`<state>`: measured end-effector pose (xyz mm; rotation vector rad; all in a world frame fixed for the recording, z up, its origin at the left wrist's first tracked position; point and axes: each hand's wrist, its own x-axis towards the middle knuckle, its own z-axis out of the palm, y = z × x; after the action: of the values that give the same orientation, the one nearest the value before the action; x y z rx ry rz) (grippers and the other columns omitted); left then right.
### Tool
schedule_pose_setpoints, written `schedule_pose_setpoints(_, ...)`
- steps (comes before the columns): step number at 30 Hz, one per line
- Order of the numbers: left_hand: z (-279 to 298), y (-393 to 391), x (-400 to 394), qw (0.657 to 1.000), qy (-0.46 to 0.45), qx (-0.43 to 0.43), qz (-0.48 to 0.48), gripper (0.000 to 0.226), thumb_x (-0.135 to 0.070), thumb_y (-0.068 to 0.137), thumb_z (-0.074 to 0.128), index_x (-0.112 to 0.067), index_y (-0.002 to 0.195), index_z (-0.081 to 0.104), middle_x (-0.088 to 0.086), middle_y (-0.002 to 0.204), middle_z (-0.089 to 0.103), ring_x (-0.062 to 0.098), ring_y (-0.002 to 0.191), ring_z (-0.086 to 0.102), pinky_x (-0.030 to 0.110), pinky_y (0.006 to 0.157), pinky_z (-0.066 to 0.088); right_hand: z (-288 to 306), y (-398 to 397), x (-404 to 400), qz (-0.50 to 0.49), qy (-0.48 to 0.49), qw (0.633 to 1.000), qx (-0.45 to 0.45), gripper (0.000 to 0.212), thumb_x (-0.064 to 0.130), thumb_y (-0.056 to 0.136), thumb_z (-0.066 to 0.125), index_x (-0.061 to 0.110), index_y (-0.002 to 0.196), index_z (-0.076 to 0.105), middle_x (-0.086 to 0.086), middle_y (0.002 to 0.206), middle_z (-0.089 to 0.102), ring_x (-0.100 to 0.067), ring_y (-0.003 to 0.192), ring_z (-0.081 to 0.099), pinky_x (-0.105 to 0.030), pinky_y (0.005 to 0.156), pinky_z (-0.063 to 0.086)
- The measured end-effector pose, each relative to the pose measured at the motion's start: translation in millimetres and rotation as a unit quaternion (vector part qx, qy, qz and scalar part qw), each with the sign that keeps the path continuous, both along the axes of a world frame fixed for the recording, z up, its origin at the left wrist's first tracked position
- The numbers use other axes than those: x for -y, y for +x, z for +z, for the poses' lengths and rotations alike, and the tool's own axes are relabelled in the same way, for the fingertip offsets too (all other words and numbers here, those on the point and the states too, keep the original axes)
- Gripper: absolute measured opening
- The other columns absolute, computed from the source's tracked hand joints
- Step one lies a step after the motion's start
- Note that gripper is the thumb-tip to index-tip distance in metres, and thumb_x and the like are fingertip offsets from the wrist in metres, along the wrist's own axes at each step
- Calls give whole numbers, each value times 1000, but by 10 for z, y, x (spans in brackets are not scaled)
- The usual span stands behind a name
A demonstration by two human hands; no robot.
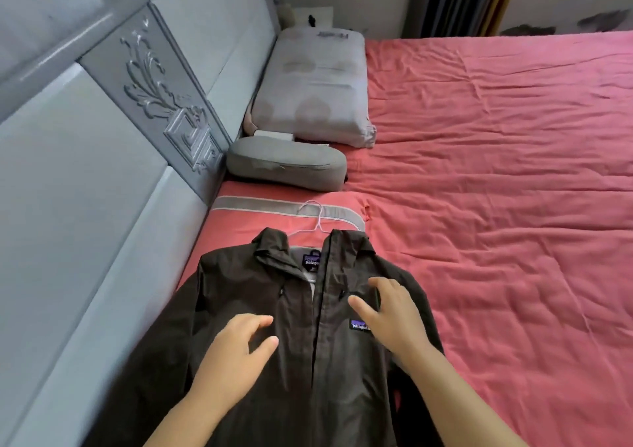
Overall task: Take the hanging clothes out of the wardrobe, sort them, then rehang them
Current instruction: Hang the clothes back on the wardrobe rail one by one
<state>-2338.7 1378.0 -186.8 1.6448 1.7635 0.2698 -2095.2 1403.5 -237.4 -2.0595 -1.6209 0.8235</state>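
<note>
Two bare forearms reach in from the bottom edge, hands lying on a dark jacket [308, 344] spread face up on a bed. On the jacket's left chest panel, the left hand [236, 347] rests with fingers loosely spread and slightly bent, gripping nothing. On the other panel, just above a small logo patch [360, 325], the right hand [390, 313] lies with fingers extended and relaxed, also holding nothing. Both seem to be flattening the fabric, likely so the garment lies neat for sorting before it is rehung. Inside the jacket sits a thin pale wire hanger [313, 219], its hook poking out past the collar, which would make rehanging quick. Collar and hook rest over a pink pillow [239, 220] with a grey band. Beyond it sit a grey cushion [286, 164] and a pale pillow [313, 90] against a padded grey headboard [102, 172]. Wrinkled pink sheet [496, 189] covers the bed to the right
</note>
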Motion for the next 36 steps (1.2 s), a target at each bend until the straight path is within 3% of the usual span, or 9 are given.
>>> schedule_pose_setpoints(8,-550,19,-548,999,28,-28,7,34,-24,86,65,-28,120,59,-23,115,49,-3,105,50,15,90,37,-902,150,-1058,9,-103,994,24,121,73,65,63,18,151,-2,-7,156,17,-24,144,15,-51,114,0)
schedule_pose_setpoints(10,-576,-28,-548,999,33,-34,6,34,-25,86,65,-29,120,59,-23,116,49,-3,107,50,17,91,38,-932,156,-1096,2,-96,995,42,128,75,60,65,18,150,-4,-8,152,24,-28,141,20,-51,113,6)
schedule_pose_setpoints(12,-566,-71,-520,998,41,-39,10,34,-25,86,65,-29,120,59,-22,118,49,-1,110,50,19,94,39,-854,149,-1073,-15,-65,996,64,121,74,59,67,18,149,9,-6,143,36,-28,134,29,-46,108,18)
schedule_pose_setpoints(15,-467,-82,-443,997,61,-36,19,36,-26,88,63,-30,123,56,-20,124,46,0,113,48,17,92,39,-600,177,-934,-87,30,996,9,67,69,67,64,21,113,52,5,106,56,-22,111,48,-36,87,24)
schedule_pose_setpoints(18,-238,-53,-373,994,106,-17,23,41,-24,87,63,-28,127,54,-15,131,46,0,116,44,12,87,38,-202,162,-647,-156,67,982,-79,52,60,79,58,8,80,55,1,79,61,-23,87,55,-34,81,21)
schedule_pose_setpoints(23,312,-30,-235,982,185,2,23,54,-31,87,62,-25,137,44,-6,144,38,10,133,33,28,108,29,369,-19,112,-230,79,953,-180,38,53,72,71,16,72,66,6,66,67,-17,77,61,-44,97,37)
schedule_pose_setpoints(27,744,-20,-30,960,276,-35,-27,62,-38,84,64,-19,139,44,7,149,33,24,141,17,39,114,15,879,-205,873,-284,83,928,-227,50,70,55,66,24,76,67,6,68,69,-20,80,65,-54,95,43)
schedule_pose_setpoints(33,1395,248,621,954,271,37,-124,79,-55,84,49,-23,150,18,9,156,16,25,145,-2,46,116,-2,1866,-547,2261,-392,193,871,-225,39,58,55,76,28,79,71,-1,72,72,-26,82,67,-49,84,51)
schedule_pose_setpoints(36,1732,338,1005,930,314,105,-161,70,-50,85,56,-22,145,33,12,141,40,27,139,21,52,113,3,2286,-670,2922,-435,255,841,-195,14,36,65,81,30,75,73,3,71,73,-20,77,69,-41,77,55)
